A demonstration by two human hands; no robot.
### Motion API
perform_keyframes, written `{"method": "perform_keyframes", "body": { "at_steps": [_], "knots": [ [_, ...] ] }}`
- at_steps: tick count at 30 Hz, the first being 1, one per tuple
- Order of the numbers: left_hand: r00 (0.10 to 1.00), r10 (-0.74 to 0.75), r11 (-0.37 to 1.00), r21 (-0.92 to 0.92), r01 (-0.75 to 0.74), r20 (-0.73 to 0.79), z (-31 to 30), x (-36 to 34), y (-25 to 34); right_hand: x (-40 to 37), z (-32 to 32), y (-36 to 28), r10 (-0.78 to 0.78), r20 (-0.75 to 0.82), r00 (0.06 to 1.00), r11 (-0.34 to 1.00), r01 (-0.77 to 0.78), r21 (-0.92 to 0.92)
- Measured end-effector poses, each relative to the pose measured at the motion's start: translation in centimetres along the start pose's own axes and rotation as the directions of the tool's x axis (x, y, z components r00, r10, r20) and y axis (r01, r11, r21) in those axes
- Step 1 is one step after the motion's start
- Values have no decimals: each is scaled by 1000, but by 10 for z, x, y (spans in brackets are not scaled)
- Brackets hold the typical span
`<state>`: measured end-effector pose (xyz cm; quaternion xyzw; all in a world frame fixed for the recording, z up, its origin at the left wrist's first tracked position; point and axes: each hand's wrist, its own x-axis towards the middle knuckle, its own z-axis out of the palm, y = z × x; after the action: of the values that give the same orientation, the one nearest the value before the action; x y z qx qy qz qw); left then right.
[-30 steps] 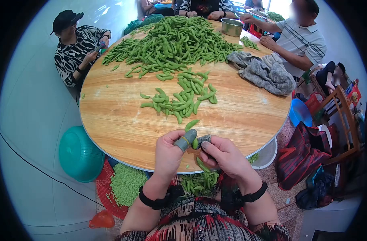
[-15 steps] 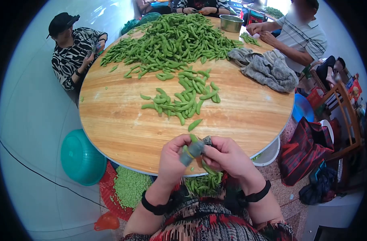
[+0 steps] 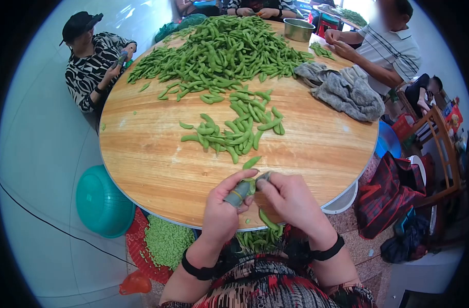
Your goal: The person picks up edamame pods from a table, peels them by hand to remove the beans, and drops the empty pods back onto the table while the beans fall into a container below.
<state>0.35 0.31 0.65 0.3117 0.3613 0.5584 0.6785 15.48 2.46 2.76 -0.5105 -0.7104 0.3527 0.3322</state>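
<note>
My left hand [image 3: 225, 204] is closed at the table's near edge, with a wrapped finger showing and a green bean pod [image 3: 252, 186] held at its fingertips. My right hand [image 3: 290, 197] is closed too, its covered fingertip against the same pod. One pod [image 3: 268, 219] lies beneath my right hand at the table's edge, and a single pod [image 3: 251, 162] lies just beyond my fingers. Farther up are a small cluster of pods [image 3: 234, 136] and a large heap of pods [image 3: 224, 49] on the round wooden table [image 3: 147, 138].
Below left are a red basket of shelled beans [image 3: 167, 241] and a teal basin [image 3: 103, 200]. A grey cloth [image 3: 347, 92] and a metal bowl [image 3: 299, 30] sit on the table. People sit left, right and across. Pods fill my lap [image 3: 260, 239].
The pod at my left fingertips sits lower in the grip, and my left wrapped finger has turned. A pod now lies under my right hand. The view has shifted slightly.
</note>
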Motion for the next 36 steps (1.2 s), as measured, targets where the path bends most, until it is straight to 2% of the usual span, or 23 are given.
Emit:
{"method": "perform_keyframes", "body": {
  "at_steps": [2, 4, 5, 7, 8, 10, 11, 12, 13, 14, 16, 17, 18, 19, 20, 21, 23, 24, 28, 30, 32, 34, 36],
  "knots": [
    [1000, -14, 1000, 4, 14, -25, -6, 1, 1, 7, -4, -1, 34, 6, 999, 999, -34, 1],
    [993, 113, 994, -6, -113, -23, -20, 3, 0, 16, -3, 3, -73, -41, 997, 947, 56, -317],
    [993, 112, 994, -7, -112, -24, -23, 4, 2, 23, 1, 2, -72, -40, 997, 947, 55, -317],
    [973, 192, 981, 11, -192, -127, -26, 5, 5, 37, 14, -4, -75, -35, 997, 802, 40, -595],
    [974, 192, 981, 11, -192, -125, -23, 3, 8, 41, 20, -6, -75, -37, 996, 802, 38, -596],
    [987, 79, 969, 243, -43, -140, -17, -4, 16, 46, 30, -7, -85, 22, 996, 722, 76, -688],
    [987, 79, 969, 242, -43, -140, -17, -7, 18, 47, 31, -4, -85, 22, 996, 721, 77, -689],
    [999, -21, 927, 375, 4, 43, -20, -12, 21, 46, 30, -1, -70, 8, 997, 703, 55, -709],
    [968, -142, 864, 503, 19, 207, -22, -15, 21, 45, 28, 1, -58, -5, 998, 682, 36, -730],
    [969, -137, 867, 498, 18, 205, -22, -15, 20, 42, 22, 2, -61, 1, 998, 679, 42, -733],
    [998, -22, 867, 498, -7, 53, -20, -15, 15, 29, 7, 4, -154, -38, 987, 857, 114, -502],
    [998, -24, 868, 496, -4, 50, -17, -13, 14, 22, 2, 2, -152, -34, 988, 857, 114, -502],
    [999, -47, 974, 223, 41, 22, -13, -9, 12, 16, -3, 1, -87, 5, 996, 960, 86, -265],
    [997, -78, 994, -70, 78, 3, -10, -6, 10, 8, -4, 1, -33, 58, 998, 999, 34, -13],
    [997, -80, 994, -72, 80, 2, -10, -5, 8, 1, 4, 11, 20, 150, 989, 946, -67, 317],
    [998, -65, 993, -98, 67, 20, -10, -3, 5, -3, 1, 7, 22, 150, 988, 946, -70, 317],
    [998, -52, 991, -123, 56, 39, -8, -1, 5, -10, -9, -8, 134, 410, 902, 796, -344, 498],
    [999, -41, 993, -112, 41, 4, -6, -2, 6, -12, -10, -8, 131, 429, 894, 742, -376, 555],
    [999, -3, 998, -63, 1, -32, -6, -3, 5, -13, -10, -7, 88, 463, 882, 697, -387, 604],
    [999, -18, 999, -51, 16, -27, -6, -4, 4, -13, -9, -8, 129, 428, 895, 754, -368, 544],
    [999, -33, 999, -40, 32, -23, -9, -4, 4, -13, -7, -8, 142, 427, 893, 726, -387, 568],
    [975, -88, 972, -197, 129, 205, -17, -2, 4, -15, -6, -7, 156, 426, 891, 698, -405, 591],
    [962, -115, 962, -213, 170, 249, -19, -1, 6, -16, -5, -3, 183, 525, 831, 445, -546, 709]
  ]
}}
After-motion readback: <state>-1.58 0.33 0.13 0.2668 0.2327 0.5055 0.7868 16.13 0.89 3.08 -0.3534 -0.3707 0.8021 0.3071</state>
